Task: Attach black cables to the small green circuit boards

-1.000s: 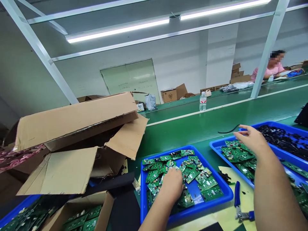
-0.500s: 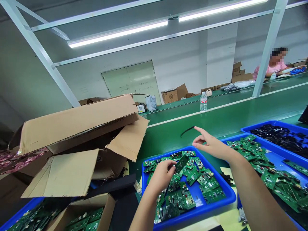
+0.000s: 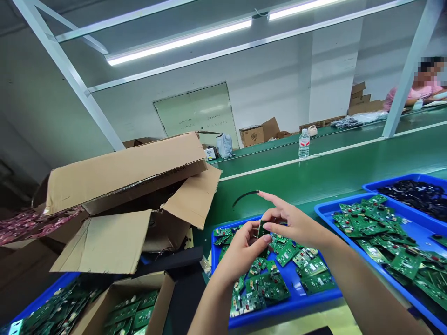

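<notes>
Green boards point(image 3: 268, 288) are lying scattered across the blue tray point(image 3: 289, 311). Just above its left end, the left hand point(image 3: 240, 256) is pinching a small board point(image 3: 263, 229) between thumb and fingers, holding it nearly upright. The right hand point(image 3: 296, 225) is hovering half open beside that board, its index finger point(image 3: 275, 201) stretched out; I cannot tell whether it is touching. Right of the tray, a second tray point(image 3: 370, 258) is holding more boards point(image 3: 407, 263), and beyond it a third tray point(image 3: 401, 177) is holding black parts point(image 3: 415, 193). Left of the tray, cardboard boxes point(image 3: 125, 186) are sagging open. Behind it, a black cable point(image 3: 244, 197) is lying on the green worktop point(image 3: 314, 184), with a water bottle point(image 3: 304, 144) standing farther off and a person point(image 3: 422, 83) working far to the right.
</notes>
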`<state>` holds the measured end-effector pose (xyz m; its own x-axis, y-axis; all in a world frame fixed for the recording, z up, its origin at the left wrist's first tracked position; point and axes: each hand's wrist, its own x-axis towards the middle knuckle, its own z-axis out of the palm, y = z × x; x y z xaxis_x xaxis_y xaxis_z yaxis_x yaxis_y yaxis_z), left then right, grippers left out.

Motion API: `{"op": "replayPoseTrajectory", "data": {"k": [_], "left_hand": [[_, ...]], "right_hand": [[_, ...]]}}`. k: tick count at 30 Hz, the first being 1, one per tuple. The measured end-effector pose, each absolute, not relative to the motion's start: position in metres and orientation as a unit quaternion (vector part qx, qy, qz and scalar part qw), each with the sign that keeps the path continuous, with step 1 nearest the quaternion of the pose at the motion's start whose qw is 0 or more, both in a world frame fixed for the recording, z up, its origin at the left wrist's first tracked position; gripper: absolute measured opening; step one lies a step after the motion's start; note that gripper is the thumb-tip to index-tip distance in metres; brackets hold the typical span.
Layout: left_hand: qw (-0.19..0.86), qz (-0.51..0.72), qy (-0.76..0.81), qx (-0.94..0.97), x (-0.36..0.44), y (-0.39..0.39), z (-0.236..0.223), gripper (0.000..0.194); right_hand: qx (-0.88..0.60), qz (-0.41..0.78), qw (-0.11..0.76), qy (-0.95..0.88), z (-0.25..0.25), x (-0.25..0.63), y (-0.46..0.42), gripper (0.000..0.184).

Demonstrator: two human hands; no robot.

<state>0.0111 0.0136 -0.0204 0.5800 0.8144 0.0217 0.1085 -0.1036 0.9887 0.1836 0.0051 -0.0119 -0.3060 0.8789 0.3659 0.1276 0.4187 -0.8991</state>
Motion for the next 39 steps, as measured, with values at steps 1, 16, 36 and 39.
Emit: {"op": "replayPoseTrajectory", "data": {"k": [1, 16, 36, 39], "left_hand": [[0.593, 0.299, 0.33, 0.671, 0.014, 0.012, -0.02, 0.043], [0.456, 0.389, 0.356, 0.717, -0.018, -0.018, 0.027, 0.016], [0.475, 0.389, 0.379, 0.693, -0.003, -0.004, 0.012, 0.02], [0.49, 0.387, 0.378, 0.683, -0.003, -0.006, 0.013, 0.02]], "right_hand": [[-0.356, 0.402, 0.459, -0.708, -0.012, 0.181, 0.004, 0.067], [-0.406, 0.342, 0.49, -0.691, -0.003, 0.201, -0.007, 0.023], [-0.35, 0.178, 0.457, -0.798, -0.005, 0.175, -0.007, 0.02], [-0.335, 0.085, 0.474, -0.81, -0.008, 0.173, -0.002, 0.018]]}}
